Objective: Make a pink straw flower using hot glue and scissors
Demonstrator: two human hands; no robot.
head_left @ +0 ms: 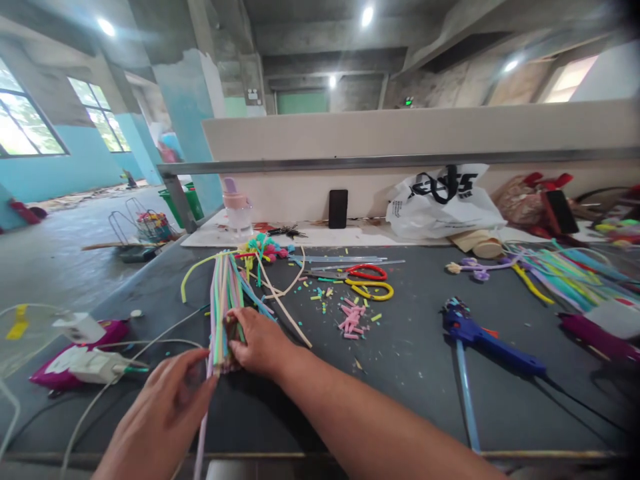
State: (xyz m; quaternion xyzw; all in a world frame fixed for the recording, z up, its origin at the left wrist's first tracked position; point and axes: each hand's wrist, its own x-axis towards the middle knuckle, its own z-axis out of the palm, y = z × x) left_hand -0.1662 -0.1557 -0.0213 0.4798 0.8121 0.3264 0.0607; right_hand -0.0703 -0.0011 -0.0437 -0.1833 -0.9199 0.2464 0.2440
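Note:
A bundle of long pastel pipe cleaners (223,287) in pink, green, lilac and cream lies on the dark table, its near ends bunched toward me. My right hand (260,340) grips its near part from the right, fingers curled over the stems. At its lower left, my left hand (173,393) pinches a lilac pipe cleaner (201,440) between thumb and forefinger; this one runs down past the table's front edge. Beyond the bundle sits a cluster of small colourful fuzzy pieces (270,248). Loose cream pipe cleaners (287,310) curve out to the right.
Scissors with red and yellow handles (370,288) lie beside pink cut bits (352,319). A blue glue gun (493,347) rests at right, its cord trailing. Power strips and cables (85,363) occupy the left. Behind stand a bottle (237,210), a phone (338,209) and a white bag (445,207).

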